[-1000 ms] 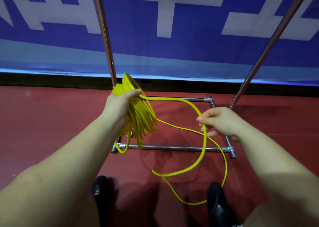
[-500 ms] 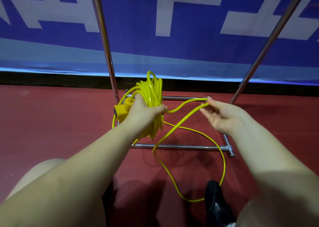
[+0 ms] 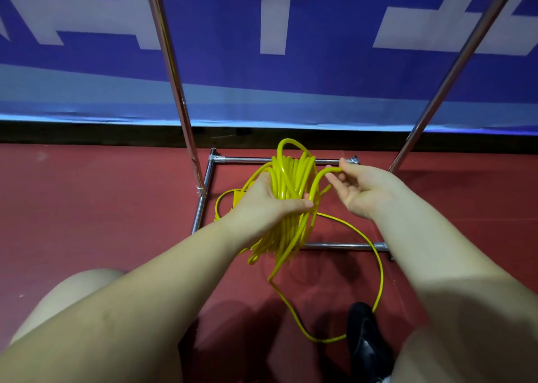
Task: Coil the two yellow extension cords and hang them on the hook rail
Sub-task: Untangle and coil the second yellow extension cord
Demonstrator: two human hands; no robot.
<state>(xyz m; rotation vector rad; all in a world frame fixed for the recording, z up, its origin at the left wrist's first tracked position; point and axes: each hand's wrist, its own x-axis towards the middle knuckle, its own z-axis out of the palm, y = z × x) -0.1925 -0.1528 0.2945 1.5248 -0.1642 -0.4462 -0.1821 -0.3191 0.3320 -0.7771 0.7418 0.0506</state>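
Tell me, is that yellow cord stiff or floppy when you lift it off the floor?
Probably springy rather than limp: the loose length of the yellow extension cord holds broad, open curves on the floor. The coil the left hand grips splays at the top, so it would likely spring apart if released. The right hand bends a loop easily, so it seems pliable.

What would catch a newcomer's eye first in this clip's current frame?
The bright yellow extension cord coil at centre, gripped by the left hand, stands out against the red floor. Beside it the right hand pinches a fresh loop, and slack trails down past a black shoe. Behind, a chrome rack frame rises before a blue banner.
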